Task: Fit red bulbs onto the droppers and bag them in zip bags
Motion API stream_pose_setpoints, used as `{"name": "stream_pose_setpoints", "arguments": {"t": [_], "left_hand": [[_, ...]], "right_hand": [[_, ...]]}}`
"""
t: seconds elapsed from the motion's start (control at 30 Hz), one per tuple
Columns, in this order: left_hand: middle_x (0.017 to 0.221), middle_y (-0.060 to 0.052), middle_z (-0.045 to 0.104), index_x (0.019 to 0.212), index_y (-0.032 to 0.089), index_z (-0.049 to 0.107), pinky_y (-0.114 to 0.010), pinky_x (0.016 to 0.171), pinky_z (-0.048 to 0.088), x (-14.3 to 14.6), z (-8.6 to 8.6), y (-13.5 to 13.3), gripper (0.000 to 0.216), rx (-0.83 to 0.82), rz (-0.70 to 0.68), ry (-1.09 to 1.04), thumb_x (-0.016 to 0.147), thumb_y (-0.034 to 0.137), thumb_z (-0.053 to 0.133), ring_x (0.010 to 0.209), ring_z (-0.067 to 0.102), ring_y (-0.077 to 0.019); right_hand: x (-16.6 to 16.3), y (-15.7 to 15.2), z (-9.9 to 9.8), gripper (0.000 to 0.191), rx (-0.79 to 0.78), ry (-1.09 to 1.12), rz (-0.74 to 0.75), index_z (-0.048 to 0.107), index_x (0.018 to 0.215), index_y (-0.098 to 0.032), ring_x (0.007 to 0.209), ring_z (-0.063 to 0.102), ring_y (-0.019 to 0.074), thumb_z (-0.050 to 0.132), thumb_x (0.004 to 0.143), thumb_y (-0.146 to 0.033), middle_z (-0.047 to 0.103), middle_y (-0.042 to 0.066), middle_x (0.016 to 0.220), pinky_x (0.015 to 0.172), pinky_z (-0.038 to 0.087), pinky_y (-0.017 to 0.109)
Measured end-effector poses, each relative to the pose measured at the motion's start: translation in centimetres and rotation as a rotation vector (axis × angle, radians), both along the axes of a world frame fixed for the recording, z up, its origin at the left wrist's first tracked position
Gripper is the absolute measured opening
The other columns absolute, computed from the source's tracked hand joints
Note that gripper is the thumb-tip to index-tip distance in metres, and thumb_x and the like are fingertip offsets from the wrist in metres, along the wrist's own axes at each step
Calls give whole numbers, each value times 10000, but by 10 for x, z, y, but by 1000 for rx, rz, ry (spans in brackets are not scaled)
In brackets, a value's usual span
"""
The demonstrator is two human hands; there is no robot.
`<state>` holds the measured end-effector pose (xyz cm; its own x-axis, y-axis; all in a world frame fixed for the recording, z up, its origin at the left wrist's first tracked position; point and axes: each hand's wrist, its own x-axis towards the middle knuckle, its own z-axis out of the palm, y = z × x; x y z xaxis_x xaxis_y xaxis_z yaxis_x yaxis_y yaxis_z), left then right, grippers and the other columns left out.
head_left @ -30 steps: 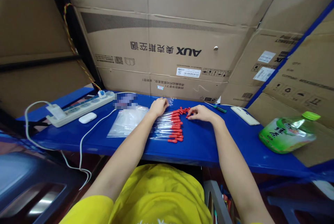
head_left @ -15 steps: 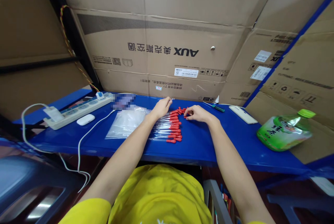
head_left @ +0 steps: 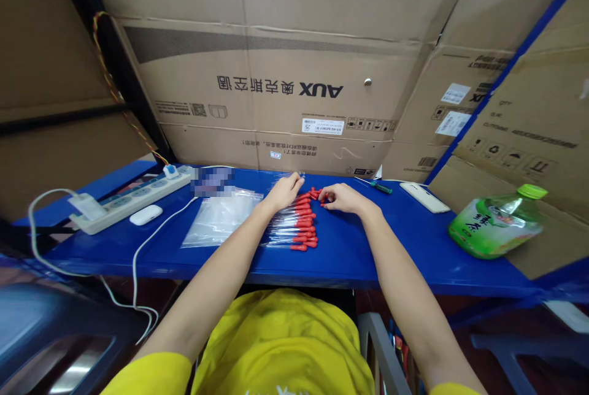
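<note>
Glass droppers with red rubber bulbs point(head_left: 304, 223) lie side by side on the blue table, their clear tubes pointing left. My left hand point(head_left: 286, 191) is closed above the far end of this row, and the tip of a clear glass tube point(head_left: 302, 175) shows past its fingers. To its right, my right hand point(head_left: 343, 199) has its fingers pinched on a red rubber bulb point(head_left: 323, 202). Loose red bulbs point(head_left: 313, 192) lie in a small heap between the hands. More clear tubes lie partly hidden behind my left hand.
Clear plastic bags point(head_left: 221, 217) lie left of the droppers. Farther left are a white power strip point(head_left: 133, 199), a white case point(head_left: 146, 214) and cables. On the right are a screwdriver point(head_left: 381, 187), a pale phone point(head_left: 424, 197) and a green bottle point(head_left: 494, 226). Cardboard point(head_left: 276, 45) walls the back.
The view has shifted slightly. My right hand has moved a little left, nearer to my left hand, at the heap of bulbs. My left hand stays nearly in place.
</note>
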<state>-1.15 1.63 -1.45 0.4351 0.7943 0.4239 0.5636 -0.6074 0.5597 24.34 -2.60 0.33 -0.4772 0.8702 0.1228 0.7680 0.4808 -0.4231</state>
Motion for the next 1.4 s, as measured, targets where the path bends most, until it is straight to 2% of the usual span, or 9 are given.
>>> {"name": "stream_pose_setpoints", "arguments": {"t": [0.2, 0.33, 0.43, 0.57, 0.7, 0.93, 1.03, 1.13, 1.4], "left_hand": [[846, -57, 689, 860, 240, 564, -321, 807, 446, 4, 3, -5, 300, 6, -30, 9, 1091, 395, 452, 860, 679, -247], [794, -50, 672, 822, 236, 593, -314, 808, 451, 6, 3, -7, 297, 10, -69, -26, 1073, 364, 500, 792, 658, -233], [776, -47, 667, 805, 233, 591, -306, 788, 440, 6, 4, -8, 323, 13, -88, 7, 1081, 357, 480, 747, 635, -220], [829, -63, 705, 864, 227, 624, -308, 783, 439, 5, 4, -9, 318, 18, -85, 74, 1090, 357, 443, 776, 649, -227], [919, -71, 746, 972, 237, 670, -306, 806, 446, 5, 7, -12, 288, 31, -103, 77, 1087, 379, 448, 860, 682, -240], [859, -51, 716, 930, 227, 631, -300, 791, 438, 8, 15, -19, 304, 41, -127, -56, 1096, 389, 435, 829, 674, -225], [882, -54, 718, 943, 219, 605, -298, 786, 433, 9, 16, -20, 324, 66, -132, -58, 1112, 401, 397, 851, 678, -224], [835, -42, 691, 931, 217, 584, -291, 736, 407, 10, 17, -21, 321, 96, -132, -42, 1116, 396, 392, 790, 653, -214], [773, -25, 669, 900, 199, 599, -279, 678, 356, 6, 21, -22, 330, 125, -160, -21, 1112, 376, 419, 705, 602, -183]], "right_hand": [[5, 0, -1, 272, 16, 6, -9, 781, 1024, -231, 678, 630, 136, 783, 770, -133, 747, -32, 801, 661, 401, 239], [3, 0, 0, 287, 5, 17, -10, 717, 983, -229, 712, 661, 139, 754, 748, -69, 766, -31, 835, 680, 418, 231], [-1, -2, 1, 284, -10, 22, -4, 677, 954, -223, 726, 673, 140, 731, 742, -43, 767, -30, 835, 680, 422, 229], [-5, -5, 1, 350, 6, 37, 1, 673, 1012, -221, 681, 643, 134, 708, 719, -31, 722, -52, 782, 648, 405, 227], [-12, -6, 4, 262, 103, 157, -45, 709, 994, -200, 677, 621, 138, 685, 757, -92, 722, -24, 811, 665, 431, 243], [-28, -7, 14, 180, 415, 392, -101, 733, 947, -185, 712, 619, 162, 662, 788, -140, 747, 32, 876, 717, 488, 280], [-33, -7, 12, 148, 442, 479, -110, 720, 960, -200, 695, 631, 166, 659, 827, -181, 754, 24, 852, 714, 506, 289], [-36, -7, 9, 120, 454, 527, -88, 722, 968, -209, 717, 665, 178, 660, 865, -220, 765, 26, 854, 728, 530, 300], [-37, -8, 10, 112, 511, 537, -67, 764, 953, -215, 741, 691, 205, 707, 933, -309, 786, 52, 876, 745, 542, 332]]}}
